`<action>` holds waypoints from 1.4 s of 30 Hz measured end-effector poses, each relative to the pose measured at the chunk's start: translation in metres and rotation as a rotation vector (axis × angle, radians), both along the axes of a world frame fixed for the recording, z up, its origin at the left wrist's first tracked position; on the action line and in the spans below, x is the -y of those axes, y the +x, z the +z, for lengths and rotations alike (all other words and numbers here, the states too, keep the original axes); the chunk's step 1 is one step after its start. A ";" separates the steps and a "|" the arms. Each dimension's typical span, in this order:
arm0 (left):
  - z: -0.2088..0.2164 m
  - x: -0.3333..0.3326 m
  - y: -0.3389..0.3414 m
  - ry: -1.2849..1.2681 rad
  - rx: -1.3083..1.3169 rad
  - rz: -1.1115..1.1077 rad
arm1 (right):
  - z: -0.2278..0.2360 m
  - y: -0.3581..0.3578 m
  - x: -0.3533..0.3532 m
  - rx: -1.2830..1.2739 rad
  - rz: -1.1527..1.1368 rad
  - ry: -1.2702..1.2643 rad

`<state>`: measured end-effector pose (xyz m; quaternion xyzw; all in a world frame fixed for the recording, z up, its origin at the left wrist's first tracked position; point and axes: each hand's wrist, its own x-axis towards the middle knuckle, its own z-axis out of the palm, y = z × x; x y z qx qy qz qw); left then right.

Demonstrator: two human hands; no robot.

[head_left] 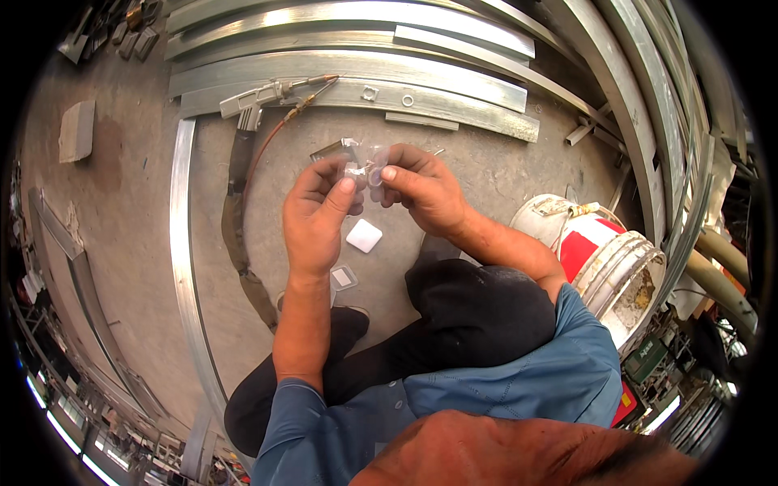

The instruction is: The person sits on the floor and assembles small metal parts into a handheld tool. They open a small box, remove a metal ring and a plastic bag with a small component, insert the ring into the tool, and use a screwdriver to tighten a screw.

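Raised beyond the white square (365,236), a clear plastic piece (376,155) sits between the fingertips of both hands, the left hand (318,206) pinching it left of the square, the right hand (423,185) pinching it rightward

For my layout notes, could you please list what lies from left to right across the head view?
Pale rectangular block, long silver metal bar, thick dark hose, left hand, right hand, red-and-white round bucket.

Head-worn fisheye, left of pair, facing steeply down; forearms (302,332) near, concrete floor (138,223) beyond.
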<state>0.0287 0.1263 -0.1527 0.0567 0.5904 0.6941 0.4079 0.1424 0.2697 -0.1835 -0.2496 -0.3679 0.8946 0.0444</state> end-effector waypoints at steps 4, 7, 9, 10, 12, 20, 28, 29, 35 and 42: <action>-0.006 0.004 0.000 -0.050 -0.031 -0.020 | 0.000 -0.002 0.000 0.034 0.056 0.055; -0.004 0.003 0.001 -0.043 0.045 0.028 | 0.002 -0.004 0.006 0.040 -0.030 0.051; -0.006 0.003 0.003 -0.107 -0.056 0.014 | 0.002 -0.004 0.007 0.077 -0.010 0.164; -0.007 0.002 0.005 -0.138 -0.107 0.006 | 0.002 -0.004 0.007 0.096 0.000 0.222; -0.005 0.000 0.008 -0.156 -0.235 -0.010 | 0.009 -0.005 0.007 0.093 0.031 0.275; -0.008 0.001 0.004 -0.073 -0.150 -0.003 | 0.014 -0.004 0.005 0.100 0.052 0.278; -0.014 0.006 -0.002 0.004 0.037 -0.007 | 0.002 -0.006 0.003 0.057 -0.007 -0.065; -0.015 0.004 -0.002 0.045 0.063 0.016 | 0.002 -0.006 0.003 0.041 -0.018 -0.080; -0.006 -0.007 0.012 0.009 -0.153 0.173 | -0.001 -0.008 0.003 0.001 -0.065 -0.094; -0.005 0.001 0.003 0.043 -0.285 -0.005 | 0.002 -0.006 0.005 -0.029 -0.158 0.113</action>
